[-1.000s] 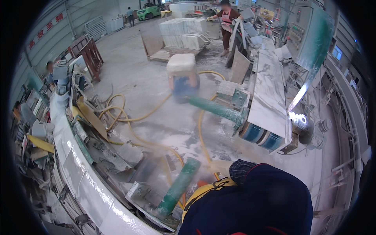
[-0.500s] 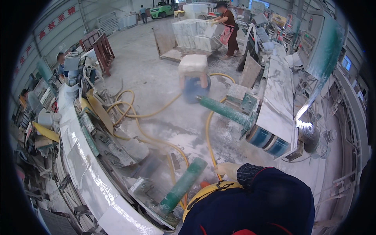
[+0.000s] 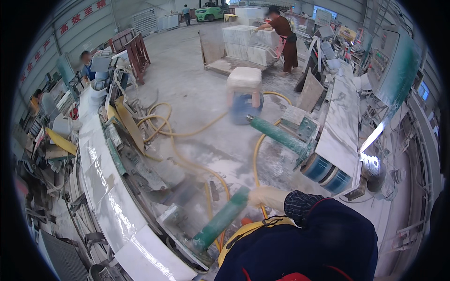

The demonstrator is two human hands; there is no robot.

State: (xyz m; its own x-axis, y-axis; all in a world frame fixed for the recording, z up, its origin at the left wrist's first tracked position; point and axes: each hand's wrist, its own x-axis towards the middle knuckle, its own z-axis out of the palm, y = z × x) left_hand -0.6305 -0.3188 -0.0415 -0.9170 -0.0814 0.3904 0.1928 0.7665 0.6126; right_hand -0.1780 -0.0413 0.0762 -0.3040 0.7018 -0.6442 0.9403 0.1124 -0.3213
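Note:
My right hand (image 3: 264, 195) reaches in from the lower right, out of a dark blue sleeve with a checked cuff. It is at the upper end of a dusty green cylinder (image 3: 221, 220), its fingers blurred and partly hidden there. Whether it grips the cylinder or only touches it, I cannot tell. The cylinder juts from the near end of a long machine bed, which carries glossy white stone slabs (image 3: 112, 206). A yellow hose (image 3: 258, 161) runs across the floor and passes close below my hand. My left hand is out of view.
A stool with a pale padded seat (image 3: 244, 78) stands ahead on the floor. To the right is a second slab-laden bed (image 3: 335, 129) with another green cylinder (image 3: 276, 133). Farther off, a person (image 3: 284, 37) bends over stacked white slabs (image 3: 251, 44). A green forklift (image 3: 211, 11) stands behind.
My right hand has moved from above the hose to the green cylinder's upper end. The whole scene has shifted right in the view. The person at the stacked slabs leans further over them.

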